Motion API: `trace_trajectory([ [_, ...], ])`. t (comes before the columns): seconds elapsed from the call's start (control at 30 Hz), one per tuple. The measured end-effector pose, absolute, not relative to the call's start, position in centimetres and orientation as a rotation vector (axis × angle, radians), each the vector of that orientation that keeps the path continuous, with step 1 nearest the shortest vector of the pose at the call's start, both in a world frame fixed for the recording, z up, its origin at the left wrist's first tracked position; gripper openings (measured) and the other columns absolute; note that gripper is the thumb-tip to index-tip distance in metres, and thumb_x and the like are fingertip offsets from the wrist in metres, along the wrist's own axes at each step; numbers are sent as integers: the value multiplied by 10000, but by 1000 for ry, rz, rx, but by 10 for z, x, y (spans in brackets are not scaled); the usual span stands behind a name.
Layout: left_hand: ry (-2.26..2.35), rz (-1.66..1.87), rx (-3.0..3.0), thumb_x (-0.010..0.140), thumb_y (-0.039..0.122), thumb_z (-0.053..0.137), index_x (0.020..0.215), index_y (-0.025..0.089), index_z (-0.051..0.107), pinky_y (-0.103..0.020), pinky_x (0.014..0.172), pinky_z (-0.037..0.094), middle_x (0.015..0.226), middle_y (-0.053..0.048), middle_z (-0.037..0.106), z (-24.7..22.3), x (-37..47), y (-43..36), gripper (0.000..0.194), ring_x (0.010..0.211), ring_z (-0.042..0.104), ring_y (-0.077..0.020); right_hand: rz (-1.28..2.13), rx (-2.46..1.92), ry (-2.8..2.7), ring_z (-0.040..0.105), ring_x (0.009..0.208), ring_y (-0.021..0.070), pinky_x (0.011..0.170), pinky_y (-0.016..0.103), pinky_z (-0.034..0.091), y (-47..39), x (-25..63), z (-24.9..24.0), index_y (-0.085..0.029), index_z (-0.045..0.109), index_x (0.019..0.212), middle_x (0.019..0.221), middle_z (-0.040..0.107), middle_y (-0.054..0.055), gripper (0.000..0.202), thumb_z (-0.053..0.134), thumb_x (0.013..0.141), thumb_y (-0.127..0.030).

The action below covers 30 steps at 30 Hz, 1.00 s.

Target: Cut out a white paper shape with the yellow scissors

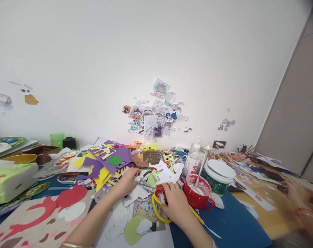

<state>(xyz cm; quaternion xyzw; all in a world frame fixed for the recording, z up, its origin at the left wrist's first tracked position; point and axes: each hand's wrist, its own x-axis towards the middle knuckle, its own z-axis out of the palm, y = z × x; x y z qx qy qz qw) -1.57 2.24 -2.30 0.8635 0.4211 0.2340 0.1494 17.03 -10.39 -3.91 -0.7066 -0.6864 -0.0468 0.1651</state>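
Observation:
My left hand (pixel 127 182) reaches into a heap of paper scraps (pixel 125 156), its fingertips partly hidden among white and patterned cuttings. Close to its right lie metal scissor blades (pixel 146 186). My right hand (pixel 175 202) rests on the same heap with bent, slightly parted fingers, over a red scissor handle (pixel 159 193). Beside its thumb is a yellow scissor handle (pixel 156 210); no firm grip on either handle shows. Below the hands, a green paper shape (pixel 132 231) and a small white cutting (pixel 144 226) lie on a printed sheet (pixel 156 239).
Right of my hand stand a red cup (pixel 197 199) with a brush, a plastic bottle (pixel 191 160) and a white-lidded tub (pixel 219 175). At left, a tissue pack (pixel 13 181) sits near a board (pixel 24 217) with red cutouts. Another person's hand (pixel 298 194) is blurred at far right.

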Motion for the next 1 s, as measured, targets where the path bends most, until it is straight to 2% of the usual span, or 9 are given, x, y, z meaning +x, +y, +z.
trace_trajectory([
  [0.1,1274,657,2463,632,82,446,923,162,560,-284,727,401,926,-79,571,-22,-19,23,322,877,535,-219,-21,-1885,-1956,474,1023,298,854,403,385,-103,177,-46,-181,513,1168,1076,555,108,567,616,612,-218],
  [0.2,1320,617,2447,594,50,469,909,154,576,-283,723,402,918,-89,584,-25,-22,23,348,881,547,-230,113,-1737,-1813,488,1008,255,857,352,386,-100,182,-57,-208,547,1054,1029,572,62,478,587,578,-186],
  [0.3,1354,587,2441,574,37,485,896,147,583,-281,717,403,919,-95,587,-28,-22,24,354,883,552,-236,138,-1664,-1634,503,974,248,839,344,395,-94,183,-68,-204,552,969,977,579,52,426,576,545,-168],
  [0.53,1402,550,2452,577,39,490,808,163,595,-288,751,394,927,-93,566,-30,-19,23,283,909,539,-242,126,-1479,-1401,515,969,254,821,343,424,-87,188,-84,-199,558,998,1001,580,76,409,609,597,-267],
  [0.67,1429,519,2443,607,41,482,936,141,577,-302,777,399,1009,-122,573,-28,-19,18,357,966,535,-257,156,-1365,-1392,513,1010,248,872,348,408,-82,191,-83,-203,545,1003,1043,583,71,393,604,622,-279],
  [0.77,1427,505,2448,619,28,479,1112,131,503,-301,811,399,1097,-135,569,-26,-18,16,504,1045,514,-256,328,-1258,-1385,526,1005,229,865,325,417,-73,190,-68,-200,512,998,1052,582,68,376,607,645,-283],
  [0.83,1416,514,2472,619,17,475,1124,144,501,-291,815,397,1104,-126,570,-25,-18,16,522,1046,515,-244,479,-1183,-1369,531,990,213,836,302,427,-63,187,-50,-206,496,1009,1040,580,54,389,617,644,-264],
  [0.9,1421,540,2507,618,11,466,1035,161,556,-291,792,397,1038,-110,587,-24,-18,16,452,996,531,-241,631,-1101,-1345,546,914,194,774,280,436,-48,179,-33,-205,520,982,953,587,27,376,633,626,-248],
  [1.0,1452,592,2564,616,11,448,868,163,607,-314,748,385,924,-108,589,-20,-20,16,335,932,532,-257,804,-1009,-1338,529,690,149,616,244,418,-25,161,-19,-187,553,827,717,549,-18,256,649,619,-303],
])
